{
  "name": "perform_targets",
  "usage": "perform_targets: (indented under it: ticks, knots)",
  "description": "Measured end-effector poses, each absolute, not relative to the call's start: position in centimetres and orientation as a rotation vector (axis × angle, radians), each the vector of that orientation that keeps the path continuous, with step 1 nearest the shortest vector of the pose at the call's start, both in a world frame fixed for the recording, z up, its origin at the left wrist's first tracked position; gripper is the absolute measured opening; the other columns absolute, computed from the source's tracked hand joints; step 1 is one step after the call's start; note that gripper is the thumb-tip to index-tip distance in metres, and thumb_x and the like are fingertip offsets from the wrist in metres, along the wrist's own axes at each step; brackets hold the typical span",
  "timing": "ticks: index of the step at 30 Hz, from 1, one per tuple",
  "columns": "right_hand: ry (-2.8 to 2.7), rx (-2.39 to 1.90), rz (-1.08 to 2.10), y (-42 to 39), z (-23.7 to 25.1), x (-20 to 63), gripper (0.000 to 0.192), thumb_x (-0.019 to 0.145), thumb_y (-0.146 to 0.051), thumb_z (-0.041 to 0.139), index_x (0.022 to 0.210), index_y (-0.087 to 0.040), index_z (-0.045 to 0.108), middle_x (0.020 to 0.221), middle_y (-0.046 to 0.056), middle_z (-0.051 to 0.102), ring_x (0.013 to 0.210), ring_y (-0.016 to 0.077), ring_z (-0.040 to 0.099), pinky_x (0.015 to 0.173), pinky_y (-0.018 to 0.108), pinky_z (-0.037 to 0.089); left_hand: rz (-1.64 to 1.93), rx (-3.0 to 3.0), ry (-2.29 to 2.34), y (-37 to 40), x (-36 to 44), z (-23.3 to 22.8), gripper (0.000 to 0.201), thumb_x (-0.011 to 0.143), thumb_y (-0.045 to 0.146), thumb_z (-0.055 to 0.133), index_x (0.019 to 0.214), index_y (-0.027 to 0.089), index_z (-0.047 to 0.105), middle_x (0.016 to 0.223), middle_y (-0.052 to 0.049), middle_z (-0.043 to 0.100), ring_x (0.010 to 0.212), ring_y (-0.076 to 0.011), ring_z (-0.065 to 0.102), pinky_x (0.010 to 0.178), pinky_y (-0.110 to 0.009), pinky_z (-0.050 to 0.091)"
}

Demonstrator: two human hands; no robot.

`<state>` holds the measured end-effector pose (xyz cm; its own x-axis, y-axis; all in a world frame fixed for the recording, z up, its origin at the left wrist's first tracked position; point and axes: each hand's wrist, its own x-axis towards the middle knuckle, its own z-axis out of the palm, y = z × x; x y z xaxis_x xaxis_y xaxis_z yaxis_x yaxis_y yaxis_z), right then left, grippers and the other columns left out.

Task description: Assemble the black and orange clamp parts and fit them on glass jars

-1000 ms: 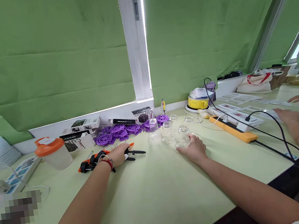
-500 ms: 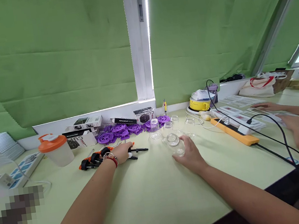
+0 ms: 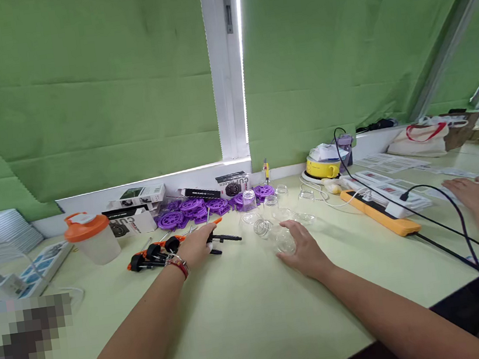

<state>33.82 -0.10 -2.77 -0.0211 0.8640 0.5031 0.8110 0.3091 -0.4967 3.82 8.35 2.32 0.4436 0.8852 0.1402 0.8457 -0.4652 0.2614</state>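
Observation:
My right hand is closed around a small clear glass jar that lies tilted on the pale green table, mouth toward the upper left. Other clear jars stand just behind it. My left hand, with a red bracelet at the wrist, grips an orange-and-black clamp tool lying on the table; its black bar sticks out to the right.
Purple plastic wheels and small boxes line the window sill. An orange-lidded cup stands at left by a power strip. An orange power strip with black cable lies right. Another person's hands rest at far right.
My right hand pulled one glass jar out of the group toward me and tipped it over on its side. My left hand stayed on the clamp tool.

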Motion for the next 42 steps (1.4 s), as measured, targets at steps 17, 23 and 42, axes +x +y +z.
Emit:
perform_targets:
  ticks: [17, 23, 42]
  knots:
    - [-2.029, -1.429, 0.048, 0.5, -1.7, 29.8, 0.069, 0.064, -0.017, 0.066, 0.129, -0.027, 0.044, 0.131, 0.008, 0.039, 0.125, 0.0275, 0.032, 0.103, 0.044, 0.032, 0.775, 2.545, 1.553, 3.5, 0.3, 1.9, 0.048, 0.076, 0.013, 0.045, 0.123, 0.017, 0.047, 0.123, -0.013, 0.056, 0.109, -0.0292, 0.053, 0.09, -0.043, 0.043]
    - [-2.097, -1.417, 0.097, 0.3, -0.9, 28.1, 0.071, 0.063, -0.015, 0.065, 0.13, -0.028, 0.043, 0.133, 0.007, 0.037, 0.125, 0.0276, 0.03, 0.105, 0.045, 0.028, 0.741, 2.491, 1.568, 2.5, -0.2, 2.4, 0.046, 0.076, 0.017, 0.046, 0.122, 0.018, 0.048, 0.12, -0.012, 0.058, 0.103, -0.0283, 0.056, 0.084, -0.04, 0.045]
    - [-2.201, -1.248, 0.284, 1.6, -0.1, 23.2, 0.074, 0.058, -0.013, 0.067, 0.127, -0.026, 0.045, 0.129, 0.009, 0.04, 0.121, 0.0272, 0.035, 0.1, 0.042, 0.032, 0.783, 2.373, 1.376, 0.9, -0.4, 1.9, 0.038, 0.077, 0.022, 0.05, 0.115, 0.022, 0.05, 0.091, -0.003, 0.06, 0.072, -0.0158, 0.055, 0.065, -0.026, 0.043]
